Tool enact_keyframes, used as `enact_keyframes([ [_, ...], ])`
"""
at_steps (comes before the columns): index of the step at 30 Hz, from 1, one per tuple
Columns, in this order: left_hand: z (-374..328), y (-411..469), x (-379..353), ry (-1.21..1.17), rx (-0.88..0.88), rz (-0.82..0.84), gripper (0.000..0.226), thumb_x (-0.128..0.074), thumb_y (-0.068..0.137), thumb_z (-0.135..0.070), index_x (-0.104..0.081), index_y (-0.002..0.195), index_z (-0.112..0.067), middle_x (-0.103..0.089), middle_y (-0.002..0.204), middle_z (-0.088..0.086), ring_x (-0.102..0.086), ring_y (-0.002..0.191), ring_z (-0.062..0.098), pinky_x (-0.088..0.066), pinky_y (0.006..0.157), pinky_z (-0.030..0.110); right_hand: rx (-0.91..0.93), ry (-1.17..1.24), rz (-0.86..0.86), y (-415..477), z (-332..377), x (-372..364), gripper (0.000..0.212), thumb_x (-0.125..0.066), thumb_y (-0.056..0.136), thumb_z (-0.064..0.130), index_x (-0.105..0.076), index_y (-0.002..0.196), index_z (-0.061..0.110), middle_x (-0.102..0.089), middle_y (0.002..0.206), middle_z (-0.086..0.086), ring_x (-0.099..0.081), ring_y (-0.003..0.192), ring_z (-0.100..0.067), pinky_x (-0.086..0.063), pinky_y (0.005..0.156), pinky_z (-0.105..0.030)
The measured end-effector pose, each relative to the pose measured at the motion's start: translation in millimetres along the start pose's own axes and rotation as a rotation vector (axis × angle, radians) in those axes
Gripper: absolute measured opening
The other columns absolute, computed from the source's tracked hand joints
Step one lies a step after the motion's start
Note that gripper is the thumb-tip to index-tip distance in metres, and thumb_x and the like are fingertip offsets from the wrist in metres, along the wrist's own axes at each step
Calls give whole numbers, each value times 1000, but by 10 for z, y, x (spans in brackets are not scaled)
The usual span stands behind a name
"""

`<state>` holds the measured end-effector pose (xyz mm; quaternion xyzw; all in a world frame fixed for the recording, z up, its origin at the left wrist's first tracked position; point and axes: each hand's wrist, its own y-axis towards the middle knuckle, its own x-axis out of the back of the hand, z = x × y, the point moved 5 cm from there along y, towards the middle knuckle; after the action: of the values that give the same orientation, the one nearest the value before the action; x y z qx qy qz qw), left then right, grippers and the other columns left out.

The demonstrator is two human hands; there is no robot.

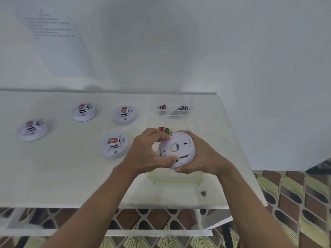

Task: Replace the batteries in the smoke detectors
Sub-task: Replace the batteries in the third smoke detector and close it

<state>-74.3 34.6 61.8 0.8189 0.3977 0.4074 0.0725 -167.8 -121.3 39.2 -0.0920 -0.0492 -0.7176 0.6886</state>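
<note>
Between both hands: left hand & right hand clasp detector back-up, prob. to twist base off.

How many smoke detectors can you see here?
5. Four lie on the table: far left, back left, back middle, near middle. The fifth is held in both hands. None seem hidden.

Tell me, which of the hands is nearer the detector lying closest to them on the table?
Left. The left hand is just right of that detector; the right hand is farther right, beyond the held detector.
</note>
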Motion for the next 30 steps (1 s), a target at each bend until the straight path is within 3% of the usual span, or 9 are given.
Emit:
enact_keyframes([
  [4,42,-33,67,-3,25,16,62,-78,58,-58,-73,103,-16,-65,98,-7,-56,89,-5,-43,77,7,-3,-6,-1,36,-2,-66,91,-89,63,-12,-47,138,20,-63,127,2,-64,115,-12,-58,71,-26],
  [8,82,-58,152,-66,68,167,57,-86,58,-55,-71,108,-30,-64,102,-15,-57,93,3,-43,77,9,-10,-46,30,58,-11,-80,92,-92,61,-6,-49,136,24,-63,129,2,-62,119,-13,-58,84,-30],
  [14,133,-158,244,-33,136,278,63,-94,60,-38,-69,118,-31,-63,105,-19,-53,93,-8,-41,75,8,-46,-99,102,93,-5,-165,92,-92,57,3,-50,137,20,-64,127,1,-62,120,-16,-56,90,-30],
  [21,178,-254,265,25,70,212,61,-76,56,-49,-69,110,-22,-60,97,-17,-56,91,6,-39,70,9,-32,-153,104,172,-7,-287,92,-92,60,-3,-49,136,25,-63,125,4,-63,116,-11,-56,92,-31],
  [24,206,-280,298,33,45,194,60,-75,57,-49,-68,110,-22,-61,97,-16,-55,89,10,-41,69,12,-24,-163,110,194,-2,-321,92,-92,59,2,-48,136,27,-63,126,3,-62,117,-14,-56,97,-39],
  [30,288,-324,390,-14,53,139,60,-80,56,-42,-68,112,-25,-62,97,-13,-54,81,16,-48,67,23,17,-130,85,230,12,-421,91,-90,58,5,-47,136,21,-61,129,-2,-61,119,-16,-55,98,-38],
])
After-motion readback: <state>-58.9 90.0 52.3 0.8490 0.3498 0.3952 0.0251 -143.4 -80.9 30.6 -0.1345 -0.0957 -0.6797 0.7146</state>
